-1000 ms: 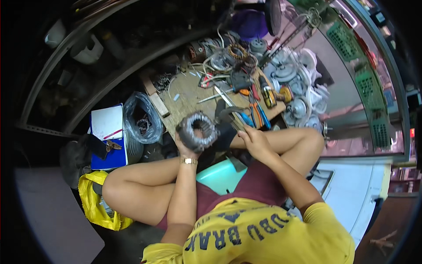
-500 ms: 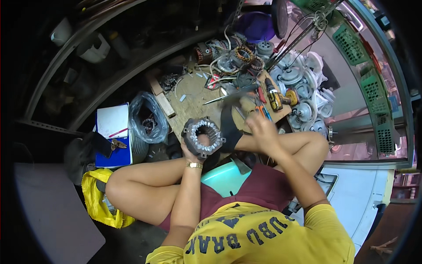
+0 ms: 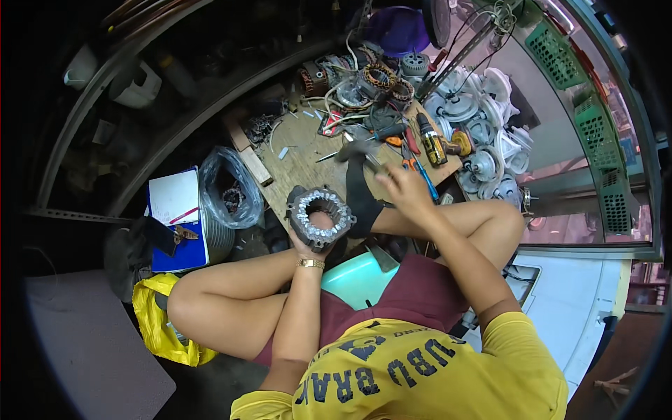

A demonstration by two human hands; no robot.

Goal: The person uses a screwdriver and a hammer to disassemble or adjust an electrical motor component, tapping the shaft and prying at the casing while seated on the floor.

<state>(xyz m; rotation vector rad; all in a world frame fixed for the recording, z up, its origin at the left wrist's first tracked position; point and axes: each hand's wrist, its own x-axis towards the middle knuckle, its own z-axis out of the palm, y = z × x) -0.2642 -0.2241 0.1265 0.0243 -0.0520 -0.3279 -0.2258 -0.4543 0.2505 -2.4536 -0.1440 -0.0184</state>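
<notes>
Since a second ago my right grip (image 3: 408, 187) has moved farther out, clenched around a blurred hammer-like tool (image 3: 355, 150). My left grip (image 3: 308, 245) grasps the slotted metal ring (image 3: 304, 224) at the near end of the plywood board (image 3: 301, 157). Right lie a drill (image 3: 432, 147) and heaped pale parts (image 3: 458, 108); left, a plastic bag (image 3: 246, 208) and notebook (image 3: 172, 199); far right, green baskets (image 3: 553, 52).

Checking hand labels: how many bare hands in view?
2: the left hand holds a dark grey, ring-shaped metal part, fingers partly hidden behind it; the right hand, further right, grips a blurred, grey-headed hammer.
</notes>
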